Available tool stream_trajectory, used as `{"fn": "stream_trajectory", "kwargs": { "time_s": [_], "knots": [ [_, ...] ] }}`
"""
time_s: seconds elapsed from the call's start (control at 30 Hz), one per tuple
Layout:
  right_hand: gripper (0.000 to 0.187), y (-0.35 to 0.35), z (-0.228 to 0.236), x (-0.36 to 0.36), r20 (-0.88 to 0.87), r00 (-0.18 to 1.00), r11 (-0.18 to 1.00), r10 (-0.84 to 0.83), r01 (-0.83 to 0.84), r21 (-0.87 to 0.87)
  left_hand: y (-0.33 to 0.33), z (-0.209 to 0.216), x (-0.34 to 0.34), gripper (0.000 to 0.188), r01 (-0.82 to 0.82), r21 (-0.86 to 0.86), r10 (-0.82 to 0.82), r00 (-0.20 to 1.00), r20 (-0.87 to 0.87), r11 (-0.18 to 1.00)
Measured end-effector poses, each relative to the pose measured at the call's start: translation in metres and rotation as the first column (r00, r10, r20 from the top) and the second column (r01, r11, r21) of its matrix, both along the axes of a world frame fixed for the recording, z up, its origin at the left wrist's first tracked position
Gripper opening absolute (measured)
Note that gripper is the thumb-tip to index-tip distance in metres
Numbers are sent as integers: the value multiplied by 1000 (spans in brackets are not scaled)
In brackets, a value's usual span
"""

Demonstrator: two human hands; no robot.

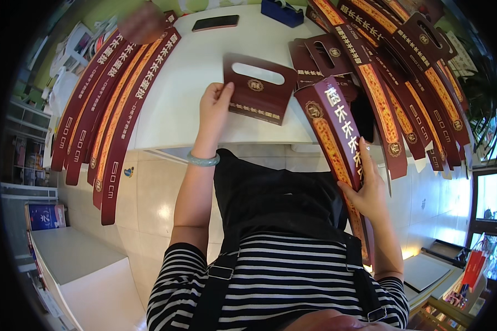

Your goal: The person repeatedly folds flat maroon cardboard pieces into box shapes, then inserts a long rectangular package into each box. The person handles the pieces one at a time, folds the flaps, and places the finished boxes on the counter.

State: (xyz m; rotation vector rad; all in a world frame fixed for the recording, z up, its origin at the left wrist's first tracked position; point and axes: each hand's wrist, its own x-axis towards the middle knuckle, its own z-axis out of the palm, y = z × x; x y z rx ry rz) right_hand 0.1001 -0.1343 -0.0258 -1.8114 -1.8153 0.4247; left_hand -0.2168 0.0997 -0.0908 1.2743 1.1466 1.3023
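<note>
In my left hand [216, 105] is a flat maroon cardboard handle piece [259, 99] with an oval cut-out, pinched at its left edge between thumb and fingers above the white table. My right hand [368, 190] wraps round a long, narrow maroon box [337, 138] with orange food pictures and white lettering. One end of this box rests over the table; the other slants down toward me beside my right hip. Just beyond it lie more maroon handle pieces [328, 54], overlapping one another.
Several long maroon boxes [141, 105] lean across the table's left side, and another stack [395, 83] spreads on the right, both overhanging the front edge. At the back of the white table [199, 49] are a phone [215, 22] and a blue tape dispenser [282, 13]. A white cabinet [94, 281] stands lower left.
</note>
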Motion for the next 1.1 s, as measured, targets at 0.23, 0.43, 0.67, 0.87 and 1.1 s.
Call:
{"fn": "stream_trajectory", "kwargs": {
  "time_s": [0.23,0.43,0.67,0.87,1.1],
  "knots": [
    [103,-5,-13,0,27,999,993,33,-36,116,-4,25,3,18,112,-80,-67,902,426,991],
    [98,-6,-9,10,152,969,968,195,-215,129,-1,46,-13,16,267,6,-246,879,408,964],
    [97,-6,2,8,192,965,980,177,-191,56,-6,72,-21,16,296,161,-330,908,258,941],
    [92,-7,3,4,238,954,969,184,-217,121,-4,83,-22,12,309,183,-346,911,225,933],
    [92,-7,-4,2,240,963,970,122,-167,177,-18,93,-4,12,277,290,-317,943,103,916]
  ]
}}
